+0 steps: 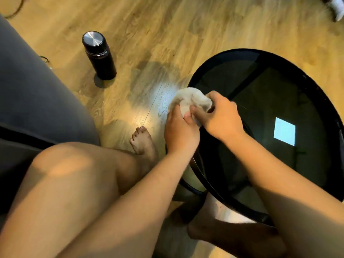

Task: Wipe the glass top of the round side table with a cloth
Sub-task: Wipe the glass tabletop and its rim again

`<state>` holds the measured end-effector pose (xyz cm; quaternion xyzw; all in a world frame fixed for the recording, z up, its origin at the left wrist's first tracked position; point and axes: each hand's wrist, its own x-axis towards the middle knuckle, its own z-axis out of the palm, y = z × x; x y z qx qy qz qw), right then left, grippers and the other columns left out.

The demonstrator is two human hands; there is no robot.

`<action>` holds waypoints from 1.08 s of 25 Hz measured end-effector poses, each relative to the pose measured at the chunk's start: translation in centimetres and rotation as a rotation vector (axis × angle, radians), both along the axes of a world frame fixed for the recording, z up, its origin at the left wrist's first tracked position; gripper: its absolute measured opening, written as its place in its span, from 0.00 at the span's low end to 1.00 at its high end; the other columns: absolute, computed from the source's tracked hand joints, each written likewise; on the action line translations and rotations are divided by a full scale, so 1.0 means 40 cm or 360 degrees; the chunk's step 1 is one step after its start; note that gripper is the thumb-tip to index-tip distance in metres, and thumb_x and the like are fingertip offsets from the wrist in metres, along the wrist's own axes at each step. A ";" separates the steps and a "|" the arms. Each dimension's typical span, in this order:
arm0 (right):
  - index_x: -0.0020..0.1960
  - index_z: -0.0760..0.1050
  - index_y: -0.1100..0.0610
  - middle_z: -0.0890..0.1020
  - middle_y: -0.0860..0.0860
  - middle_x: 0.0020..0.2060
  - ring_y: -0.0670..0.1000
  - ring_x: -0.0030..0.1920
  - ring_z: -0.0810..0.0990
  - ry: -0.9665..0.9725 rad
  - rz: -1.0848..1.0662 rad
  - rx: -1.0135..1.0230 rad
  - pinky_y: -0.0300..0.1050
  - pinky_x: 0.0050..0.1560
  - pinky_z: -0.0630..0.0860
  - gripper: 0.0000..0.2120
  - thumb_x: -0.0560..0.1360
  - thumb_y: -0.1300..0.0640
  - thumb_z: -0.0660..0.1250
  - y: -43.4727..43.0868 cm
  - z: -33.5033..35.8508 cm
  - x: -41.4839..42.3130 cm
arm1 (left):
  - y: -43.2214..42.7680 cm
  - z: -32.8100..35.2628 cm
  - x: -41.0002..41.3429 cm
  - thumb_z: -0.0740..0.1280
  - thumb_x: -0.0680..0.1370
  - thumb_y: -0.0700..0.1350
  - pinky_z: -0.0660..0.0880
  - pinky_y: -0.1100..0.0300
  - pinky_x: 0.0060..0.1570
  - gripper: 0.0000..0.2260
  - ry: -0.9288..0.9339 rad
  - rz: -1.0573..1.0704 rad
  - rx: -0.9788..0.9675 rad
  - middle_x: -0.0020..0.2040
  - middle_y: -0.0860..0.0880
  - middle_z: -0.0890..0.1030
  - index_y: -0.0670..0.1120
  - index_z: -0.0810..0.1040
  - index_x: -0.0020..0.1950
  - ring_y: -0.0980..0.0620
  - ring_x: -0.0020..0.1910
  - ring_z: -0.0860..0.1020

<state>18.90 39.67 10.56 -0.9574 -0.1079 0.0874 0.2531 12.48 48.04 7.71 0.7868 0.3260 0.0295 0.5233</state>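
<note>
The round side table (316,94) has a dark glass top in a black rim and stands at the right of the view. A bunched white cloth (188,98) is held at the table's left edge, partly over the floor. My left hand (179,129) grips the cloth from below and the left. My right hand (219,116) pinches the cloth from the right, over the glass edge. A bright square reflection (284,131) shows on the glass.
A black flask with a steel lid (98,54) stands on the wooden floor at the upper left. A grey sofa (33,90) fills the left side. My bare knees and feet (142,140) are beside the table. Someone's white sock (337,6) shows at the top right.
</note>
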 end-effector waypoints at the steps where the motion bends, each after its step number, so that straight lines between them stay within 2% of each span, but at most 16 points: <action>1: 0.42 0.71 0.48 0.79 0.49 0.37 0.55 0.44 0.79 -0.0012 0.0000 -0.0052 0.50 0.39 0.74 0.15 0.71 0.38 0.68 0.012 -0.003 0.044 | 0.024 -0.001 0.046 0.58 0.83 0.48 0.67 0.56 0.64 0.19 0.0016 -0.0032 0.0042 0.70 0.44 0.74 0.47 0.68 0.74 0.44 0.68 0.72; 5: 0.41 0.71 0.50 0.78 0.48 0.36 0.54 0.41 0.79 -0.0073 -0.0036 -0.0117 0.46 0.34 0.67 0.18 0.70 0.35 0.66 0.027 -0.019 0.214 | 0.084 -0.004 0.221 0.59 0.82 0.51 0.74 0.50 0.61 0.18 0.0041 -0.0173 0.0043 0.63 0.47 0.80 0.50 0.73 0.71 0.44 0.61 0.77; 9: 0.45 0.73 0.50 0.77 0.47 0.37 0.53 0.41 0.75 -0.0181 -0.0175 -0.0103 0.46 0.35 0.66 0.19 0.70 0.34 0.64 0.015 -0.031 0.290 | 0.094 0.005 0.336 0.59 0.81 0.51 0.76 0.53 0.57 0.15 0.0043 -0.0343 0.0037 0.58 0.50 0.82 0.53 0.76 0.66 0.47 0.56 0.79; 13: 0.43 0.71 0.47 0.77 0.47 0.39 0.53 0.45 0.77 0.0024 -0.0082 -0.0157 0.47 0.41 0.68 0.17 0.70 0.34 0.65 0.015 0.021 0.276 | 0.101 0.024 0.298 0.59 0.82 0.54 0.74 0.54 0.56 0.18 0.0092 -0.0394 0.0148 0.62 0.48 0.80 0.50 0.73 0.69 0.46 0.60 0.77; 15: 0.40 0.69 0.48 0.78 0.49 0.40 0.54 0.47 0.78 0.0188 0.0075 -0.0249 0.47 0.42 0.69 0.18 0.70 0.34 0.67 0.002 0.042 0.229 | 0.097 0.013 0.210 0.62 0.80 0.56 0.72 0.54 0.52 0.18 0.0157 -0.0325 0.0285 0.62 0.47 0.79 0.47 0.73 0.66 0.44 0.59 0.77; 17: 0.44 0.72 0.48 0.78 0.49 0.42 0.54 0.49 0.78 0.0214 0.0209 -0.0327 0.47 0.41 0.71 0.17 0.70 0.36 0.69 -0.012 0.040 0.167 | 0.078 0.011 0.104 0.63 0.80 0.56 0.71 0.53 0.52 0.19 0.0188 -0.0252 0.0404 0.61 0.45 0.77 0.45 0.73 0.63 0.43 0.60 0.75; 19: 0.58 0.75 0.50 0.78 0.52 0.52 0.55 0.54 0.76 -0.0258 0.0399 -0.0315 0.50 0.44 0.76 0.18 0.72 0.43 0.70 -0.007 0.043 0.112 | 0.054 0.010 0.066 0.63 0.79 0.55 0.70 0.49 0.57 0.18 0.0176 -0.0166 0.0536 0.61 0.45 0.76 0.45 0.72 0.63 0.43 0.62 0.73; 20: 0.62 0.75 0.53 0.77 0.54 0.56 0.56 0.57 0.76 -0.0528 0.0587 -0.0198 0.53 0.48 0.78 0.19 0.73 0.50 0.70 -0.002 0.039 0.104 | 0.045 0.011 0.074 0.64 0.79 0.52 0.69 0.49 0.59 0.16 0.0135 -0.0112 0.0585 0.60 0.46 0.75 0.45 0.73 0.62 0.43 0.63 0.71; 21: 0.64 0.75 0.57 0.78 0.55 0.59 0.57 0.59 0.77 -0.0673 0.0828 -0.0042 0.56 0.55 0.77 0.19 0.75 0.55 0.68 0.004 0.033 0.106 | 0.039 0.017 0.091 0.63 0.79 0.50 0.68 0.50 0.59 0.14 0.0073 -0.0047 0.0591 0.59 0.46 0.75 0.45 0.74 0.62 0.44 0.62 0.71; 22: 0.66 0.75 0.59 0.79 0.55 0.61 0.57 0.61 0.77 -0.0615 0.1036 0.0124 0.55 0.62 0.74 0.18 0.77 0.58 0.65 0.013 0.024 0.110 | 0.034 0.024 0.110 0.63 0.79 0.47 0.68 0.52 0.59 0.12 -0.0011 0.0017 0.0527 0.57 0.47 0.75 0.45 0.75 0.60 0.44 0.61 0.71; 24: 0.67 0.75 0.59 0.81 0.54 0.62 0.55 0.62 0.78 -0.0287 0.1080 0.0263 0.54 0.67 0.68 0.19 0.81 0.55 0.56 0.032 0.010 0.141 | 0.039 0.032 0.144 0.65 0.77 0.43 0.71 0.53 0.59 0.09 -0.0186 0.0174 0.0270 0.55 0.48 0.75 0.44 0.76 0.57 0.47 0.59 0.72; 25: 0.66 0.76 0.59 0.81 0.53 0.61 0.54 0.61 0.78 -0.0237 0.1083 0.0206 0.54 0.66 0.67 0.20 0.81 0.53 0.53 0.038 0.000 0.169 | 0.040 0.031 0.152 0.68 0.76 0.42 0.73 0.52 0.59 0.10 -0.0255 0.0241 0.0146 0.56 0.49 0.75 0.44 0.75 0.56 0.49 0.59 0.72; 27: 0.59 0.79 0.57 0.82 0.51 0.57 0.53 0.60 0.78 -0.0390 0.1261 -0.0160 0.52 0.62 0.67 0.23 0.81 0.49 0.48 0.039 -0.010 0.232 | 0.026 0.023 0.139 0.72 0.73 0.41 0.72 0.52 0.61 0.15 -0.0405 0.0243 0.0100 0.58 0.50 0.75 0.45 0.74 0.58 0.51 0.59 0.72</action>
